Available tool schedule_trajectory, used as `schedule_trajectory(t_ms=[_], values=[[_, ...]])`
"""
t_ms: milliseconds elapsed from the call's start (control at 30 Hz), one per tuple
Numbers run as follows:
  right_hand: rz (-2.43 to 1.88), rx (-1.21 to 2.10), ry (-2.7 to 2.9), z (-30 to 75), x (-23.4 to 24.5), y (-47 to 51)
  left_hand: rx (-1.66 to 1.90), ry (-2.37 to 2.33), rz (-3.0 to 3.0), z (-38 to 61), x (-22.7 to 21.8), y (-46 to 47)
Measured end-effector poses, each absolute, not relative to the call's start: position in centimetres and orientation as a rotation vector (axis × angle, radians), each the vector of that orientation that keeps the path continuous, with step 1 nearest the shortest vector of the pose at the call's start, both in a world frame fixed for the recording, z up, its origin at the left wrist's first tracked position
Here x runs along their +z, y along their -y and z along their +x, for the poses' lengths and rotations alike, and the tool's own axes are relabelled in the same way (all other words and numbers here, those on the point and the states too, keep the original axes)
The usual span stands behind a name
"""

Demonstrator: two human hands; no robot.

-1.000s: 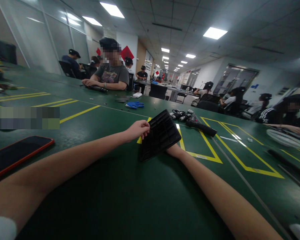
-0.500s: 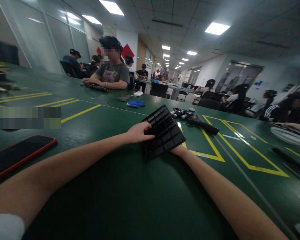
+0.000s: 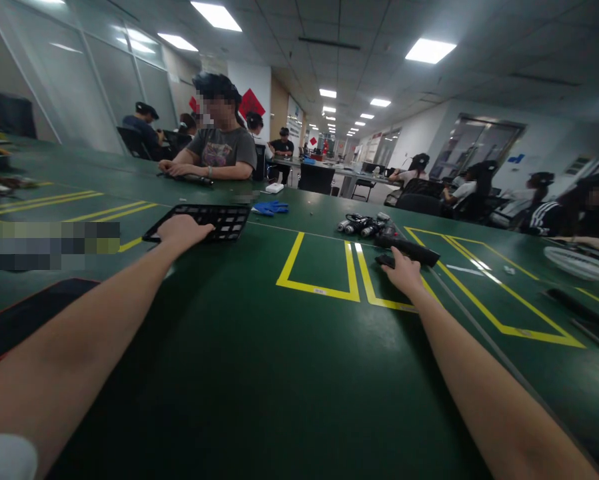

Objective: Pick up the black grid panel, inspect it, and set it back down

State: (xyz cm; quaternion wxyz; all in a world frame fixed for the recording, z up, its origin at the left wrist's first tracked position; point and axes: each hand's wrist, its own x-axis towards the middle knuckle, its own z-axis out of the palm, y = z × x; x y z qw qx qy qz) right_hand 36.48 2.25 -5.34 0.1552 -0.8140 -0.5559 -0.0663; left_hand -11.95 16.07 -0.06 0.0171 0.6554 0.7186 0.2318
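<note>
My left hand (image 3: 182,232) grips a flat black grid tray (image 3: 229,221) by its near side, over the table's left-middle part. Rows of square compartments show on the tray. To the right, my right hand (image 3: 404,272) has its fingertips closed on a small black piece (image 3: 385,261), whose kind I cannot make out. Just beyond that hand lies a long black tube-like thing (image 3: 416,252). Behind it is a cluster of silver-and-black cylindrical parts with cables (image 3: 362,225). Blue gloves (image 3: 270,208) lie farther back.
Yellow tape outlines (image 3: 319,292) mark the green table (image 3: 279,373). A phone with an orange edge (image 3: 34,320) lies at the left. A white box (image 3: 274,189) stands at the far edge. One person (image 3: 226,150) sits across the table; others sit at the right.
Both hands were on the grid tray at the centre. My left hand has carried it left and tipped it flatter. My right hand has left it, moved right and taken a small black piece.
</note>
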Motion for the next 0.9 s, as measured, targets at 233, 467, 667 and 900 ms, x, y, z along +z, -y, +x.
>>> schedule_trajectory(t_ms=[233, 467, 667, 900], values=[[-2.241, -0.292, 1.571, 36.1, -5.7, -1.8, 0.971, -2.311, 1.862, -12.6, -0.3, -16.3], [-1.98, -0.356, 1.779, 28.4, -3.3, -1.5, 1.015, -1.771, 2.376, -3.5, -1.3, -13.6], [-1.682, 0.035, 2.248, 22.2, -5.2, -0.6, 0.496, -1.335, 2.645, 2.0, -4.6, -11.1], [-1.66, 0.004, 2.322, 23.0, -4.6, -1.0, 0.537, -1.25, 2.669, 1.7, -3.5, -10.0]])
